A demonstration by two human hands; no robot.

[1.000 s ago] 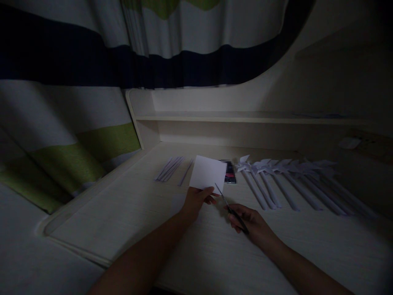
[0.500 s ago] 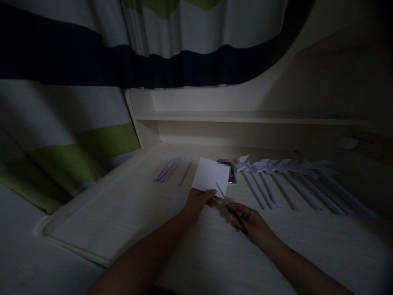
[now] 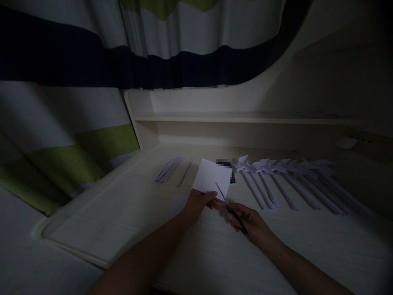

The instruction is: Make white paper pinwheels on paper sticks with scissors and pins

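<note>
My left hand (image 3: 202,202) pinches the lower edge of a white square sheet of paper (image 3: 211,176), thumb on top, holding it tilted above the desk. Black-handled scissors (image 3: 236,218) are in my right hand (image 3: 251,223), fingers around the handles. Their blades point up and left and lie over the right lower part of the sheet. Whether they bite into the paper I cannot tell. Under my left wrist another pale sheet (image 3: 177,203) lies on the desk.
Several paper pinwheels (image 3: 260,184) on rolled sticks lie in a row at the right. Thin paper rolls (image 3: 169,169) are bunched at the left, with a single one (image 3: 185,173) beside them. A dark blurred item (image 3: 232,174) sits behind the sheet. A shelf (image 3: 215,117) runs along the back.
The sheet has shifted and turned slightly to the right in my left hand. My right hand and the scissors have hardly moved.
</note>
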